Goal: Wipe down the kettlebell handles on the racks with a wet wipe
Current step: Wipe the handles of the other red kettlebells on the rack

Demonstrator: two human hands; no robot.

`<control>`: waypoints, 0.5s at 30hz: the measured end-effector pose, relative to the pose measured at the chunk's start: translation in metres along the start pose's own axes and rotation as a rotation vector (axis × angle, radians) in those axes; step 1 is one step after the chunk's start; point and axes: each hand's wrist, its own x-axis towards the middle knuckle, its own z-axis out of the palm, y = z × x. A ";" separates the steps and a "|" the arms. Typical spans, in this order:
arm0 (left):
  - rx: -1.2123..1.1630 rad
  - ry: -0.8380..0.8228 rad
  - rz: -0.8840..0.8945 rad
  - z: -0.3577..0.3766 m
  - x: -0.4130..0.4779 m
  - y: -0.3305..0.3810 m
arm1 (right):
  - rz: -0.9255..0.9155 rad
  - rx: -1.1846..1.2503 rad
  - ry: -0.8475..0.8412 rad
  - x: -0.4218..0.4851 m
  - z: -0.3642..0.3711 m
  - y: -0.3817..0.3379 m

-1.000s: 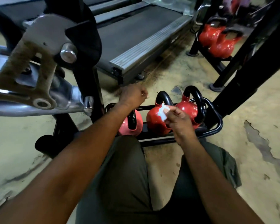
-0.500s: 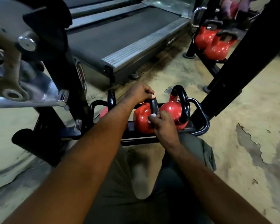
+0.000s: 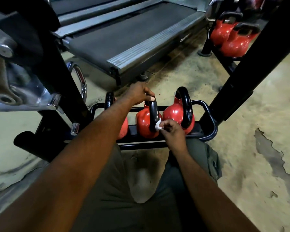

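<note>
Three red kettlebells with black handles sit in a low black rack [image 3: 211, 129] in front of my knees. My left hand [image 3: 140, 95] grips the top of the middle kettlebell's handle [image 3: 153, 113]. My right hand [image 3: 172, 131] pinches a small white wet wipe [image 3: 158, 125] against the lower right side of that handle. The right kettlebell [image 3: 176, 114] stands beside it, handle [image 3: 186, 108] upright. The left kettlebell [image 3: 123, 128] is mostly hidden behind my left forearm; only its handle top [image 3: 109, 101] shows.
A treadmill [image 3: 124, 37] lies just beyond the rack. A second rack with red kettlebells [image 3: 231, 37] stands at the top right. Black frame posts [image 3: 251, 64] rise on the right and a chrome machine part [image 3: 15, 77] juts in on the left. Worn concrete floor [image 3: 258, 148] stretches to the right.
My left hand shifted from the left kettlebell onto the middle kettlebell's handle. My right hand brought the wipe from the red body onto that handle and slid it to the lower part.
</note>
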 end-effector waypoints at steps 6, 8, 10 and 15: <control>-0.032 0.021 -0.066 0.004 0.001 0.000 | -0.078 -0.229 0.012 -0.015 0.009 0.002; -0.042 0.019 -0.075 0.005 0.001 0.000 | -0.203 -0.435 -0.004 -0.017 0.023 0.004; -0.042 0.018 -0.075 0.006 0.000 0.001 | -0.254 -0.463 -0.004 -0.015 0.028 0.006; -0.047 0.016 -0.087 0.003 0.003 0.001 | -0.078 -0.021 0.050 -0.003 -0.004 0.003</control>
